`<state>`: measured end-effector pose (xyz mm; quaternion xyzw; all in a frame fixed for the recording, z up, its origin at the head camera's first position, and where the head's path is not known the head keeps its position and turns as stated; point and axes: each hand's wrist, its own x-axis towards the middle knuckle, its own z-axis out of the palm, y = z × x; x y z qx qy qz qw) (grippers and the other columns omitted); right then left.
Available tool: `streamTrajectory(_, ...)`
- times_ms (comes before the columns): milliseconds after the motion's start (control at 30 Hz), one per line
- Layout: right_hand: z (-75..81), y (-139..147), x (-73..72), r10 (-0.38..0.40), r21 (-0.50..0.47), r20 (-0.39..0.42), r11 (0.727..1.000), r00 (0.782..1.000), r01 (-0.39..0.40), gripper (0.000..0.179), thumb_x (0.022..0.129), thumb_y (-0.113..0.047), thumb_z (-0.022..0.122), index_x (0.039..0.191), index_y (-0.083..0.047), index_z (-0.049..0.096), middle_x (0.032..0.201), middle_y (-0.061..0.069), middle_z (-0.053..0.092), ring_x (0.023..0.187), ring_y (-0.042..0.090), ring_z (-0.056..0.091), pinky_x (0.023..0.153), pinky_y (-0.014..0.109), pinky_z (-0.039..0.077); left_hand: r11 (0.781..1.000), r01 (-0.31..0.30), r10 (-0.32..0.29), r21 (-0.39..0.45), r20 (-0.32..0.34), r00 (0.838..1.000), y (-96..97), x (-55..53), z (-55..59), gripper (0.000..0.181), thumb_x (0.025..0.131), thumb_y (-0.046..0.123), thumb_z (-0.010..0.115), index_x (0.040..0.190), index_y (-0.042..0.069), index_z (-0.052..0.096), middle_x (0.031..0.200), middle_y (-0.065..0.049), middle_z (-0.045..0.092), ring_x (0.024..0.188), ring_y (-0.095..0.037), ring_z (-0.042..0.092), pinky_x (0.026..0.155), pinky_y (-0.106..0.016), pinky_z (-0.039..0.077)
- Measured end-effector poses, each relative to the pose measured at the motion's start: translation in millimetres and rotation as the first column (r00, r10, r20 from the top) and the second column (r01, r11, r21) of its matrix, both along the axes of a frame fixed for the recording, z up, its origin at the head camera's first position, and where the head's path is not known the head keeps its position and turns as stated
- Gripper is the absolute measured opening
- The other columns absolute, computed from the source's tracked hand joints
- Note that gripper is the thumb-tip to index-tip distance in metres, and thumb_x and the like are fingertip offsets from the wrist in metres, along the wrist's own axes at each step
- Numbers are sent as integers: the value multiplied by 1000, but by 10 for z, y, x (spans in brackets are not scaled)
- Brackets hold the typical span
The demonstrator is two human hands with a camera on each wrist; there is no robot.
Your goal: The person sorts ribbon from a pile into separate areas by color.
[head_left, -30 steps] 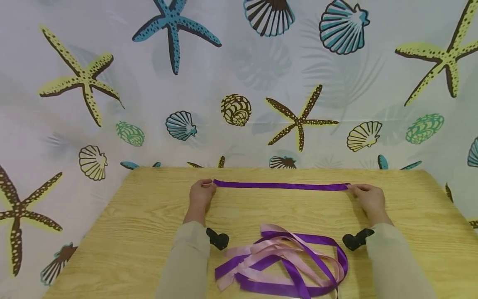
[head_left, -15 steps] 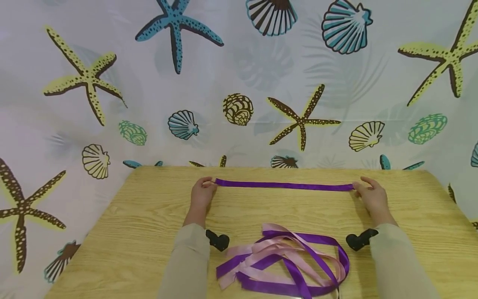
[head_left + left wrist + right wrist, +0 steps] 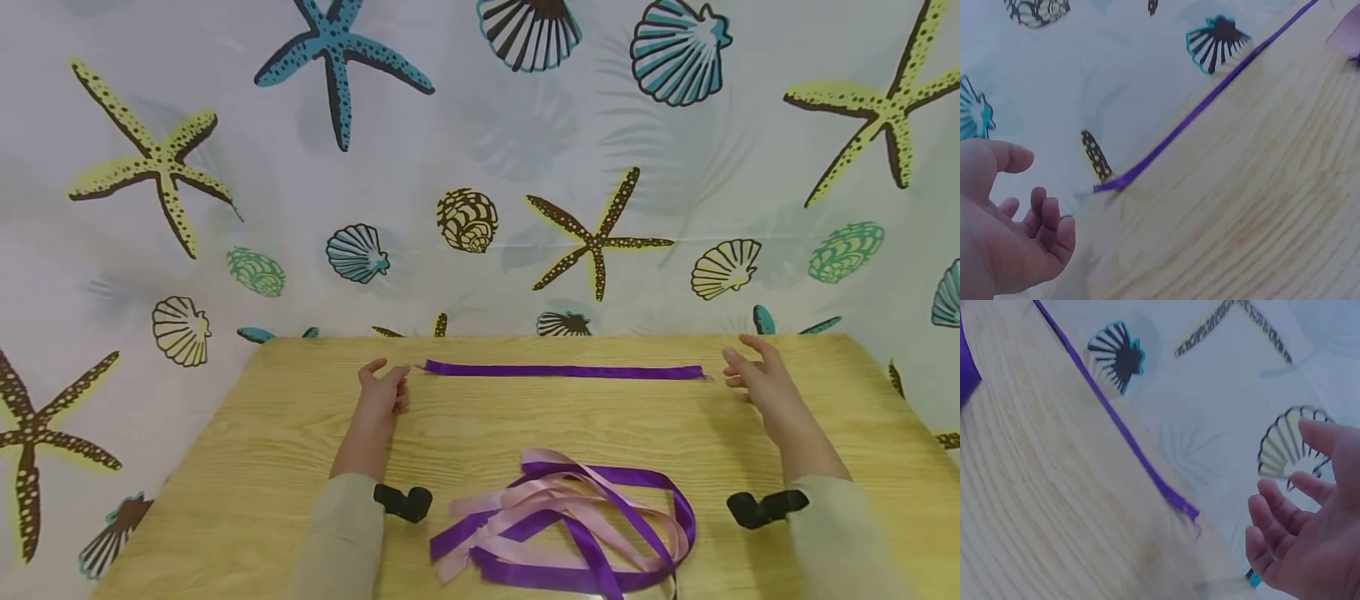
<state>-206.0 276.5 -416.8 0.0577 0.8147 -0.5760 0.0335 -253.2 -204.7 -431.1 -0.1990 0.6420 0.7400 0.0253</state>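
A narrow purple ribbon [image 3: 562,371] lies stretched straight across the far part of the table, with loose threads at its ends. My left hand [image 3: 384,387] is just left of the ribbon's left end, apart from it, fingers loosely curled around nothing. Past the opposite end, my right hand [image 3: 757,379] is off the ribbon too, its fingers relaxed and spread. Both wrist views show a gap between the hand and the ribbon end. Nearer to me, between the forearms, lies a loose pile of purple and pink ribbons [image 3: 585,575].
The wooden table [image 3: 247,467] ends at the back against a white curtain [image 3: 420,167] printed with starfish and shells. A black wrist mount [image 3: 405,503] sticks inward from the left sleeve, and a similar black mount [image 3: 765,508] from the right one.
Both hands have let go of the straight purple ribbon's ends and moved outward, the left hand to the left and the right hand to the right. The ribbon stays stretched out.
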Motion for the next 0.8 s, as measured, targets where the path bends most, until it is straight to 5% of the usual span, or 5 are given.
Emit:
streamTrajectory(200,247,-356,406,285,144,-69,951,956,-273,46,97,-36,48,128,-2,49,108,20,55,98,32,51,81,42,43,933,241,-277,-266,-107,955,276,349,291,40,95,14,52,128,7,31,90,-3,49,76,-15,51,71,-30,45)
streamTrajectory(333,291,-687,678,462,163,-103,882,881,-443,24,93,-25,57,107,-6,63,96,12,61,84,21,56,71,33,46,671,506,-647,-542,-96,756,563,719,313,24,93,15,57,114,6,52,88,-4,54,76,-19,50,64,-31,44)
streamTrajectory(467,257,-1103,953,609,229,-110,785,786,-576,13,89,-27,63,90,-15,68,80,-1,62,66,7,51,57,24,43,370,634,-811,-679,97,577,818,1045,276,15,89,19,63,102,11,62,81,2,56,70,-15,51,58,-28,45)
streamTrajectory(667,110,-1538,1142,612,606,-82,657,787,-448,18,78,-42,71,70,-29,62,57,-19,45,51,0,40,45,22,35,-23,341,-798,-940,223,559,1154,1289,250,14,83,31,69,91,20,70,71,12,57,63,-6,51,56,-23,43)
streamTrajectory(800,65,-1664,1138,563,757,-104,580,820,-302,28,72,-47,74,65,-27,55,58,-18,44,51,2,39,42,25,34,-123,198,-808,-972,214,549,1275,1324,249,12,79,30,73,88,23,70,75,12,60,65,-6,54,57,-23,44)
